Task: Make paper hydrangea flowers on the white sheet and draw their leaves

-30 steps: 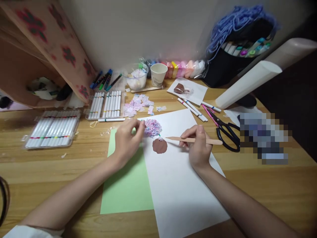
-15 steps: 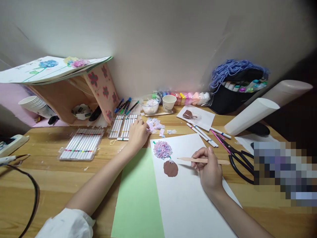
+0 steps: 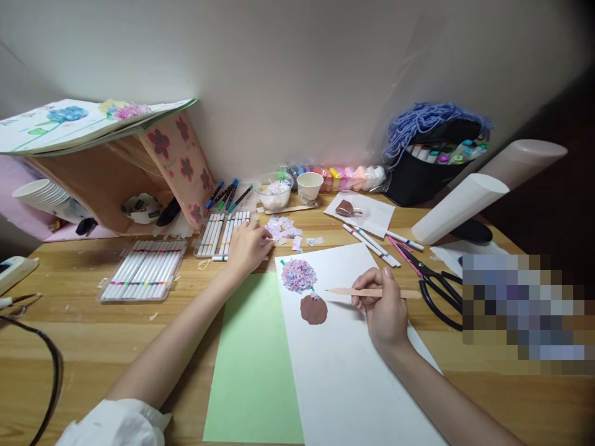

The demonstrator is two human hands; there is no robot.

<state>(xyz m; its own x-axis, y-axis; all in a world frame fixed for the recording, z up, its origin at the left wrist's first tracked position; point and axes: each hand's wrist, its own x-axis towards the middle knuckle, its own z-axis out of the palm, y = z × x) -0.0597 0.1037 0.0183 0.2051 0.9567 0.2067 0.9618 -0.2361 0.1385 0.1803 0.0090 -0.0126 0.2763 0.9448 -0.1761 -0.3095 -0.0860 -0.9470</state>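
Beside the white paper sheet (image 3: 344,384), the left hand (image 3: 250,246) was at pastel paper scraps (image 3: 284,228).
Its grip could not be told; on the sheet lay a pink-and-purple flower (image 3: 299,275), then a brown disc (image 3: 314,311) just below; over the sheet's right side the right hand (image 3: 383,308) pinched a pointed wooden stick (image 3: 343,292).

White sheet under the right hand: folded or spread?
Spread: the white sheet lies open, overlapping the green sheet, no fold visible; the right hand hides part.

Blue yarn (image 3: 430,124) tops the black holder (image 3: 413,183); right of it, a white tube (image 3: 460,209); far left, a flowered box (image 3: 173,168).
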